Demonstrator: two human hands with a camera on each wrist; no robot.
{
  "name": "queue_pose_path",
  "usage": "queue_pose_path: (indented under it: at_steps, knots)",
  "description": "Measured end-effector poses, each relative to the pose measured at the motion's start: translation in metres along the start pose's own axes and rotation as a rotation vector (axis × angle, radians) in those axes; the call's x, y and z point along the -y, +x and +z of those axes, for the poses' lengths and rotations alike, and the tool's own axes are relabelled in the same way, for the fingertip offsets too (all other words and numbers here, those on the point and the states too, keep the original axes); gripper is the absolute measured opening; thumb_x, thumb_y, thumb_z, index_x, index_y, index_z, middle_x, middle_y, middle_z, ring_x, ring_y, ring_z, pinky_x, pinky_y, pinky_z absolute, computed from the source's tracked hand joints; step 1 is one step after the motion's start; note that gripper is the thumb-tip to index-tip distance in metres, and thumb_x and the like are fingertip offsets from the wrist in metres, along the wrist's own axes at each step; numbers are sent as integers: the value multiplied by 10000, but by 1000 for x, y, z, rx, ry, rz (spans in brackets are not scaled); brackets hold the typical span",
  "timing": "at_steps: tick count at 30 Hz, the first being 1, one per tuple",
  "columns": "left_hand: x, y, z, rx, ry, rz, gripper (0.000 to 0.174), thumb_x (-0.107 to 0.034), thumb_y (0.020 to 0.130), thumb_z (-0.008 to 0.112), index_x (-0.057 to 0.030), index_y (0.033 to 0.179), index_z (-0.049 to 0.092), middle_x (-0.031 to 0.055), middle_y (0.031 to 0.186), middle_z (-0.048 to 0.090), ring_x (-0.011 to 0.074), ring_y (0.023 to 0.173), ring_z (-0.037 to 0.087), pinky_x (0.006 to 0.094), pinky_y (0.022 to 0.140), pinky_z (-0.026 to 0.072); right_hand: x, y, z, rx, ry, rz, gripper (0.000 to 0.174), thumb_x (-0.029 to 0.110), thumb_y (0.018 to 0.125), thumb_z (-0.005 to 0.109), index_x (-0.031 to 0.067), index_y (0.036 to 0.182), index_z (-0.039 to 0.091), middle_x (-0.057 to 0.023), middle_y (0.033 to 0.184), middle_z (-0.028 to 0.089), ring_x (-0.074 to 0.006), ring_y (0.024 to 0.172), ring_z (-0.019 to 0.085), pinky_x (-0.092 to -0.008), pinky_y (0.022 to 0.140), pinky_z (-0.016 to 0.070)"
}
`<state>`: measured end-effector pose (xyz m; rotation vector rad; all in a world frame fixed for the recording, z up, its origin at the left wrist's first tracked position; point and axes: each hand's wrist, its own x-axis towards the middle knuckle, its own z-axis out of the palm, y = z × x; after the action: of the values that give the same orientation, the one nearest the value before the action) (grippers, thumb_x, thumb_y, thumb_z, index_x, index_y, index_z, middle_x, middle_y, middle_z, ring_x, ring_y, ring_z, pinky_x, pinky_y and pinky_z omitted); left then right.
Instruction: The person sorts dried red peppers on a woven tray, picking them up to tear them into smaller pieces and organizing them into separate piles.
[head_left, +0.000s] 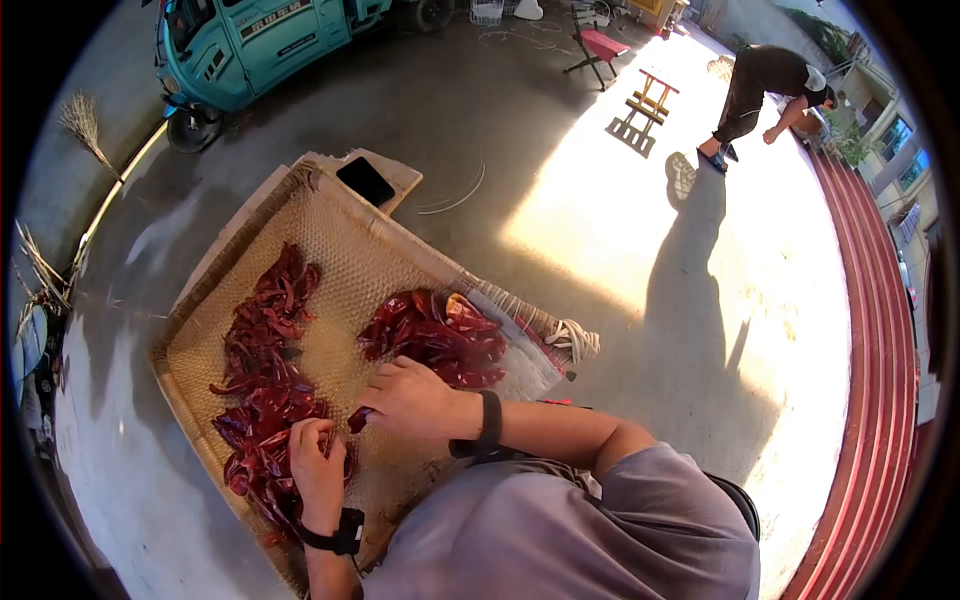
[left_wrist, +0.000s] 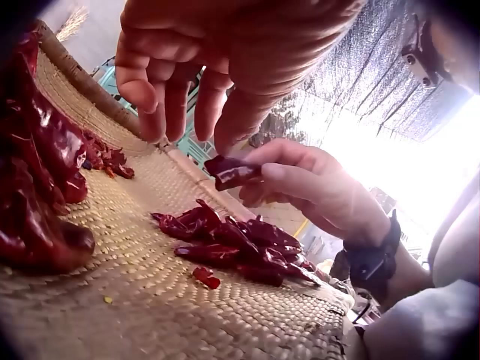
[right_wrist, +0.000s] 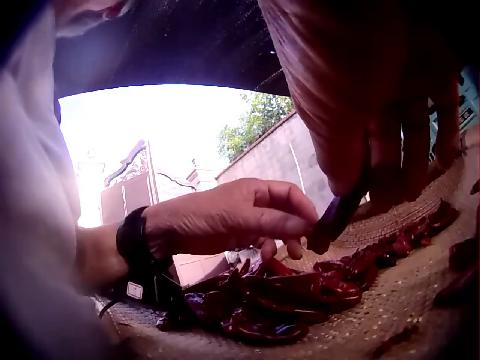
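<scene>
My right hand point(head_left: 420, 400) pinches a dark red dried chili pepper point(left_wrist: 231, 171) between thumb and fingers, above the woven tray point(head_left: 345, 285). Facing it, my left hand point(head_left: 318, 470) has loosely bent fingers with a gap between them and the thumb. In the left wrist view its thumb tip comes right at the chili's end. Beneath the left hand lies a long heap of dried red chilies point(head_left: 265, 365). A second, smaller chili pile point(head_left: 430, 335) sits just beyond the right hand. A small red chili piece point(left_wrist: 206, 277) lies apart on the weave.
A black phone point(head_left: 366, 181) rests on a board at the tray's far corner. Farther off stand a teal three-wheeled vehicle point(head_left: 265, 50) and a small wooden stool point(head_left: 650, 97). Another person point(head_left: 765, 95) bends over in the sunlit yard. Red steps point(head_left: 865, 330) run along the right.
</scene>
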<state>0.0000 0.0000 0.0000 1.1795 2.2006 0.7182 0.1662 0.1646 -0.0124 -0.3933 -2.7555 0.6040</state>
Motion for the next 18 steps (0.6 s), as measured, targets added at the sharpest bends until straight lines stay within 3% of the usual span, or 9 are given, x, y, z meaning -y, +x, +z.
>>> queue_pose_path:
  at_steps: [2, 5, 9, 10, 14, 18]
  knots:
    - [13, 5, -7, -115, 300, 124, 405, -65, 883, 716, -95, 1270, 602, 89, 1330, 495, 306, 1274, 433, 470, 1048, 425, -18, 6, -11, -264, -66, 4, 237, 206, 828, 707, 111, 1038, 651, -28, 885, 640, -225, 910, 600, -369, 892, 432]
    - [41, 18, 4, -217, 401, 198, 400, -61, 899, 707, -98, 1283, 600, 96, 1372, 480, 334, 1277, 422, 478, 1042, 428, -37, 17, -47, -412, -243, 96, 186, 121, 835, 668, 117, 1021, 674, -30, 867, 632, -224, 881, 585, -374, 922, 417]
    - [50, 17, 7, -26, 638, 83, 422, -98, 917, 718, -123, 1321, 598, 92, 1447, 448, 334, 1293, 412, 485, 1055, 414, -70, 23, -35, -414, -395, 200, 236, 68, 840, 632, 128, 1064, 677, -23, 884, 638, -235, 895, 569, -423, 995, 378]
    - [41, 15, 7, -28, 579, 39, 410, -76, 927, 703, -114, 1320, 593, 75, 1425, 475, 306, 1295, 422, 539, 1085, 392, -76, 19, -31, -382, -432, 237, 224, 91, 843, 638, 118, 1063, 673, -39, 936, 635, -255, 951, 549, -452, 1010, 363]
    - [43, 19, 5, -100, 506, 31, 311, -91, 937, 691, -101, 1242, 630, 60, 1333, 557, 301, 1248, 461, 524, 1102, 391, -91, 9, -15, -215, -514, 340, 241, 153, 841, 658, 84, 1071, 668, -88, 1059, 610, -276, 1002, 515, -466, 1019, 346]
    - [50, 18, 5, -294, 450, 192, 262, -97, 917, 713, -58, 1168, 652, 82, 1258, 603, 304, 1136, 528, 468, 986, 445, -72, 13, -32, -349, -429, 267, 307, 161, 856, 664, 71, 1148, 635, -110, 1062, 605, -294, 1039, 535, -462, 990, 382]
